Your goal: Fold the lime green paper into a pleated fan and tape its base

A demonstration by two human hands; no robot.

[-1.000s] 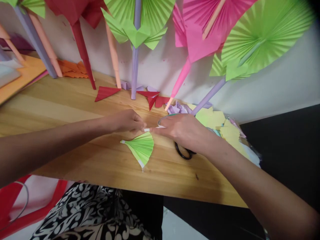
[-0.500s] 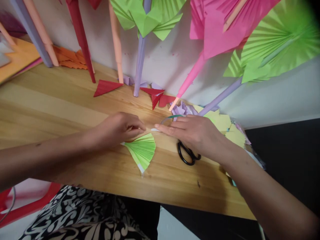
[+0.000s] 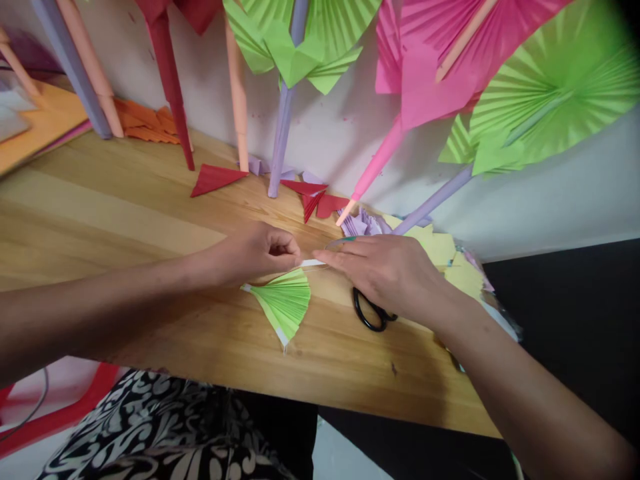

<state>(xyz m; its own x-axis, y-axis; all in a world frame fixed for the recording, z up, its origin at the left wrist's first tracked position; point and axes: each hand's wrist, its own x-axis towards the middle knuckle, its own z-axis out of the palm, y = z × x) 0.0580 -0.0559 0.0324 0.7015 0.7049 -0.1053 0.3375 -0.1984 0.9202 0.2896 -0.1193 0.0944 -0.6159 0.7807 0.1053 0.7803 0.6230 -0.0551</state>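
My left hand (image 3: 265, 248) is closed in a pinch on the end of a narrow white strip of tape (image 3: 313, 263). The strip stretches toward my right hand (image 3: 395, 270), whose fingers lie together over a roll of tape (image 3: 341, 241); only the roll's thin rim shows. Just below the strip, a pleated green paper fan (image 3: 283, 299) lies spread on the table, with white bits at its corner and lower edge. Black scissor handles (image 3: 371, 313) stick out beneath my right hand, which hides the blades.
Against the wall lean large paper fans on rolled-paper sticks, among them a green one (image 3: 295, 50) and a pink one (image 3: 435, 93). Folded red paper (image 3: 217, 180), purple pieces (image 3: 367, 221) and yellow pieces (image 3: 437, 250) lie along the back of the wooden table (image 3: 100, 213).
My left hand has moved slightly right and pinched the tape's end, and more of the white strip now shows. My right hand stays by the roll. The view has shifted slightly.
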